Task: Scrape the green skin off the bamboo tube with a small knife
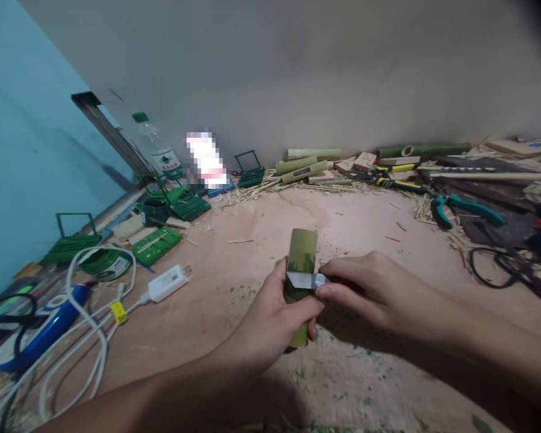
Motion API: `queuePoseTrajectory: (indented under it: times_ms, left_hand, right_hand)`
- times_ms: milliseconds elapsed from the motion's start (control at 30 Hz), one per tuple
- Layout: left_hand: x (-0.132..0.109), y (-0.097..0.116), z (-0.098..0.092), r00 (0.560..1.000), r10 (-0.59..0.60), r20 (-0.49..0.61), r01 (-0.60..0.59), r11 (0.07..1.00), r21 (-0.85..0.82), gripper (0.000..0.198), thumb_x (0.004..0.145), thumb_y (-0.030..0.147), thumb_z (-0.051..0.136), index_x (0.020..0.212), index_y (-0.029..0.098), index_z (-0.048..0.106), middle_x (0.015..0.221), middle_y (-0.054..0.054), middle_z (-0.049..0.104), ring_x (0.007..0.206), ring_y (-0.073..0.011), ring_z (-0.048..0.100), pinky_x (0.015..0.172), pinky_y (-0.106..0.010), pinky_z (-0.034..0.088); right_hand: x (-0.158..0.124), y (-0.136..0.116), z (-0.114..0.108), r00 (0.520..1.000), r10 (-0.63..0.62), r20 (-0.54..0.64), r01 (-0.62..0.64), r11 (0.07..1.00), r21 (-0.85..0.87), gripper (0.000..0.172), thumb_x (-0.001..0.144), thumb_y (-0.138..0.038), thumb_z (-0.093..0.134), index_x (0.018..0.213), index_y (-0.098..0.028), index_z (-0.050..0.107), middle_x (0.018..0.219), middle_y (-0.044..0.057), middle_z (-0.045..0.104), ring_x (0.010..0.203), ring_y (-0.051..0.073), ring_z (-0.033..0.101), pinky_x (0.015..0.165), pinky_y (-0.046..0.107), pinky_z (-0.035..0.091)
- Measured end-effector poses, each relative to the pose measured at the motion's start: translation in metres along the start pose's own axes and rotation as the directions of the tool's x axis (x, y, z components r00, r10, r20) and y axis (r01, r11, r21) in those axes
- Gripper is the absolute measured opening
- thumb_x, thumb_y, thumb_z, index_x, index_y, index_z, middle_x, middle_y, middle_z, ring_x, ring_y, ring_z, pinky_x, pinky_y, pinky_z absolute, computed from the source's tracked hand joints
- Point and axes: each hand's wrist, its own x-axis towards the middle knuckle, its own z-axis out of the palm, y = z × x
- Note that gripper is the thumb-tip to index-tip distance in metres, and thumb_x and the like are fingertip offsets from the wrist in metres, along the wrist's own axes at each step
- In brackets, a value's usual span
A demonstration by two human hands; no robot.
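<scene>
My left hand (277, 313) grips a short piece of bamboo (303, 246), green-yellow with darker patches of skin in its middle, held nearly upright over the work table (252, 252). The thumb wraps across its front. In my right hand (369, 288) is a knife (304, 280) with a short, angled blade, its handle mostly covered by my fingers. The blade lies flat across the bamboo, just above my left thumb. Fine green shavings are scattered on the table below both hands.
At left lie a white charger (166, 284) with a looped cable, scissors (13, 313) and small green bamboo models (157, 245). A plastic bottle (160, 144) stands behind. Cut bamboo tubes (304, 171) line the back. Teal-handled pliers (469, 207) and more scissors (500, 267) lie right.
</scene>
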Motion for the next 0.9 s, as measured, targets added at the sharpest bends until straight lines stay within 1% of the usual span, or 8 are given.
queuePoseTrajectory:
  times_ms: [133,233,300,400,467,567,733,900]
  left_hand:
    - [-0.009,0.002,0.007,0.996,-0.076,0.042,0.075,0.997,0.024,0.035,0.082,0.022,0.072,0.109,0.021,0.051,0.074,0.006,0.057,0.052,-0.0088,0.054,0.049,-0.021,0.041]
    - [-0.016,0.006,0.012,0.991,-0.095,0.093,0.093,0.995,0.034,0.034,0.082,0.018,0.071,0.109,0.022,0.052,0.076,0.006,0.056,0.055,-0.0083,0.055,0.053,-0.022,0.044]
    - [-0.017,0.009,0.013,0.991,-0.092,0.097,0.09,0.996,0.026,0.034,0.082,0.018,0.072,0.11,0.022,0.053,0.075,0.007,0.055,0.056,-0.0081,0.054,0.054,-0.022,0.045]
    - [-0.011,0.01,0.006,0.995,-0.079,0.056,0.079,0.997,0.006,0.035,0.082,0.022,0.074,0.109,0.022,0.053,0.074,0.007,0.057,0.055,-0.0092,0.056,0.053,-0.023,0.045]
    - [-0.006,0.008,0.0,0.999,-0.054,0.009,0.054,0.999,0.004,0.034,0.082,0.025,0.074,0.107,0.021,0.052,0.071,0.006,0.058,0.053,-0.0103,0.056,0.052,-0.024,0.044]
    - [0.0,0.004,-0.004,0.999,-0.028,-0.03,0.027,1.0,-0.011,0.034,0.081,0.025,0.074,0.108,0.021,0.052,0.065,0.008,0.057,0.05,-0.0105,0.055,0.051,-0.024,0.044]
    - [-0.002,0.001,0.001,0.999,-0.05,0.016,0.051,0.996,-0.067,0.038,0.077,0.023,0.075,0.108,0.02,0.054,0.068,0.007,0.059,0.05,-0.0094,0.055,0.049,-0.022,0.044]
    - [-0.003,0.004,0.004,0.999,-0.037,0.032,0.039,0.997,-0.071,0.038,0.075,0.022,0.077,0.105,0.018,0.054,0.073,0.006,0.059,0.049,-0.0075,0.054,0.049,-0.022,0.043]
  right_hand:
    - [0.0,0.01,-0.013,0.978,0.097,-0.185,-0.101,0.995,-0.016,0.036,0.109,-0.045,0.047,0.092,-0.019,0.065,0.071,0.0,0.064,0.063,0.015,0.056,0.061,0.026,0.039]
    - [0.004,0.019,-0.023,0.925,0.176,-0.336,-0.2,0.979,-0.035,0.04,0.106,-0.047,0.05,0.078,-0.02,0.06,0.063,-0.002,0.054,0.059,0.014,0.049,0.057,0.027,0.035]
    - [0.006,0.02,-0.024,0.908,0.21,-0.362,-0.226,0.974,-0.002,0.041,0.105,-0.047,0.052,0.076,-0.02,0.06,0.063,-0.002,0.053,0.06,0.014,0.048,0.057,0.027,0.035]
    - [0.005,0.016,-0.018,0.922,0.206,-0.328,-0.202,0.978,0.048,0.039,0.105,-0.048,0.052,0.081,-0.019,0.065,0.065,-0.002,0.054,0.061,0.015,0.049,0.057,0.027,0.036]
    - [0.002,0.012,-0.013,0.942,0.162,-0.294,-0.155,0.987,0.046,0.039,0.106,-0.047,0.051,0.084,-0.019,0.067,0.064,-0.002,0.055,0.06,0.015,0.049,0.056,0.027,0.037]
    - [-0.003,0.005,-0.009,0.979,0.067,-0.194,-0.058,0.997,0.048,0.037,0.108,-0.044,0.05,0.091,-0.018,0.069,0.072,0.002,0.065,0.063,0.015,0.056,0.06,0.027,0.042]
    - [-0.004,0.0,-0.005,1.0,-0.023,0.012,0.021,0.995,0.094,0.032,0.109,-0.04,0.051,0.094,-0.019,0.068,0.078,0.001,0.069,0.067,0.013,0.06,0.065,0.024,0.044]
    - [-0.001,-0.001,-0.003,0.996,-0.053,0.071,0.046,0.995,0.09,0.036,0.11,-0.042,0.05,0.089,-0.017,0.065,0.074,0.0,0.063,0.064,0.012,0.055,0.063,0.023,0.039]
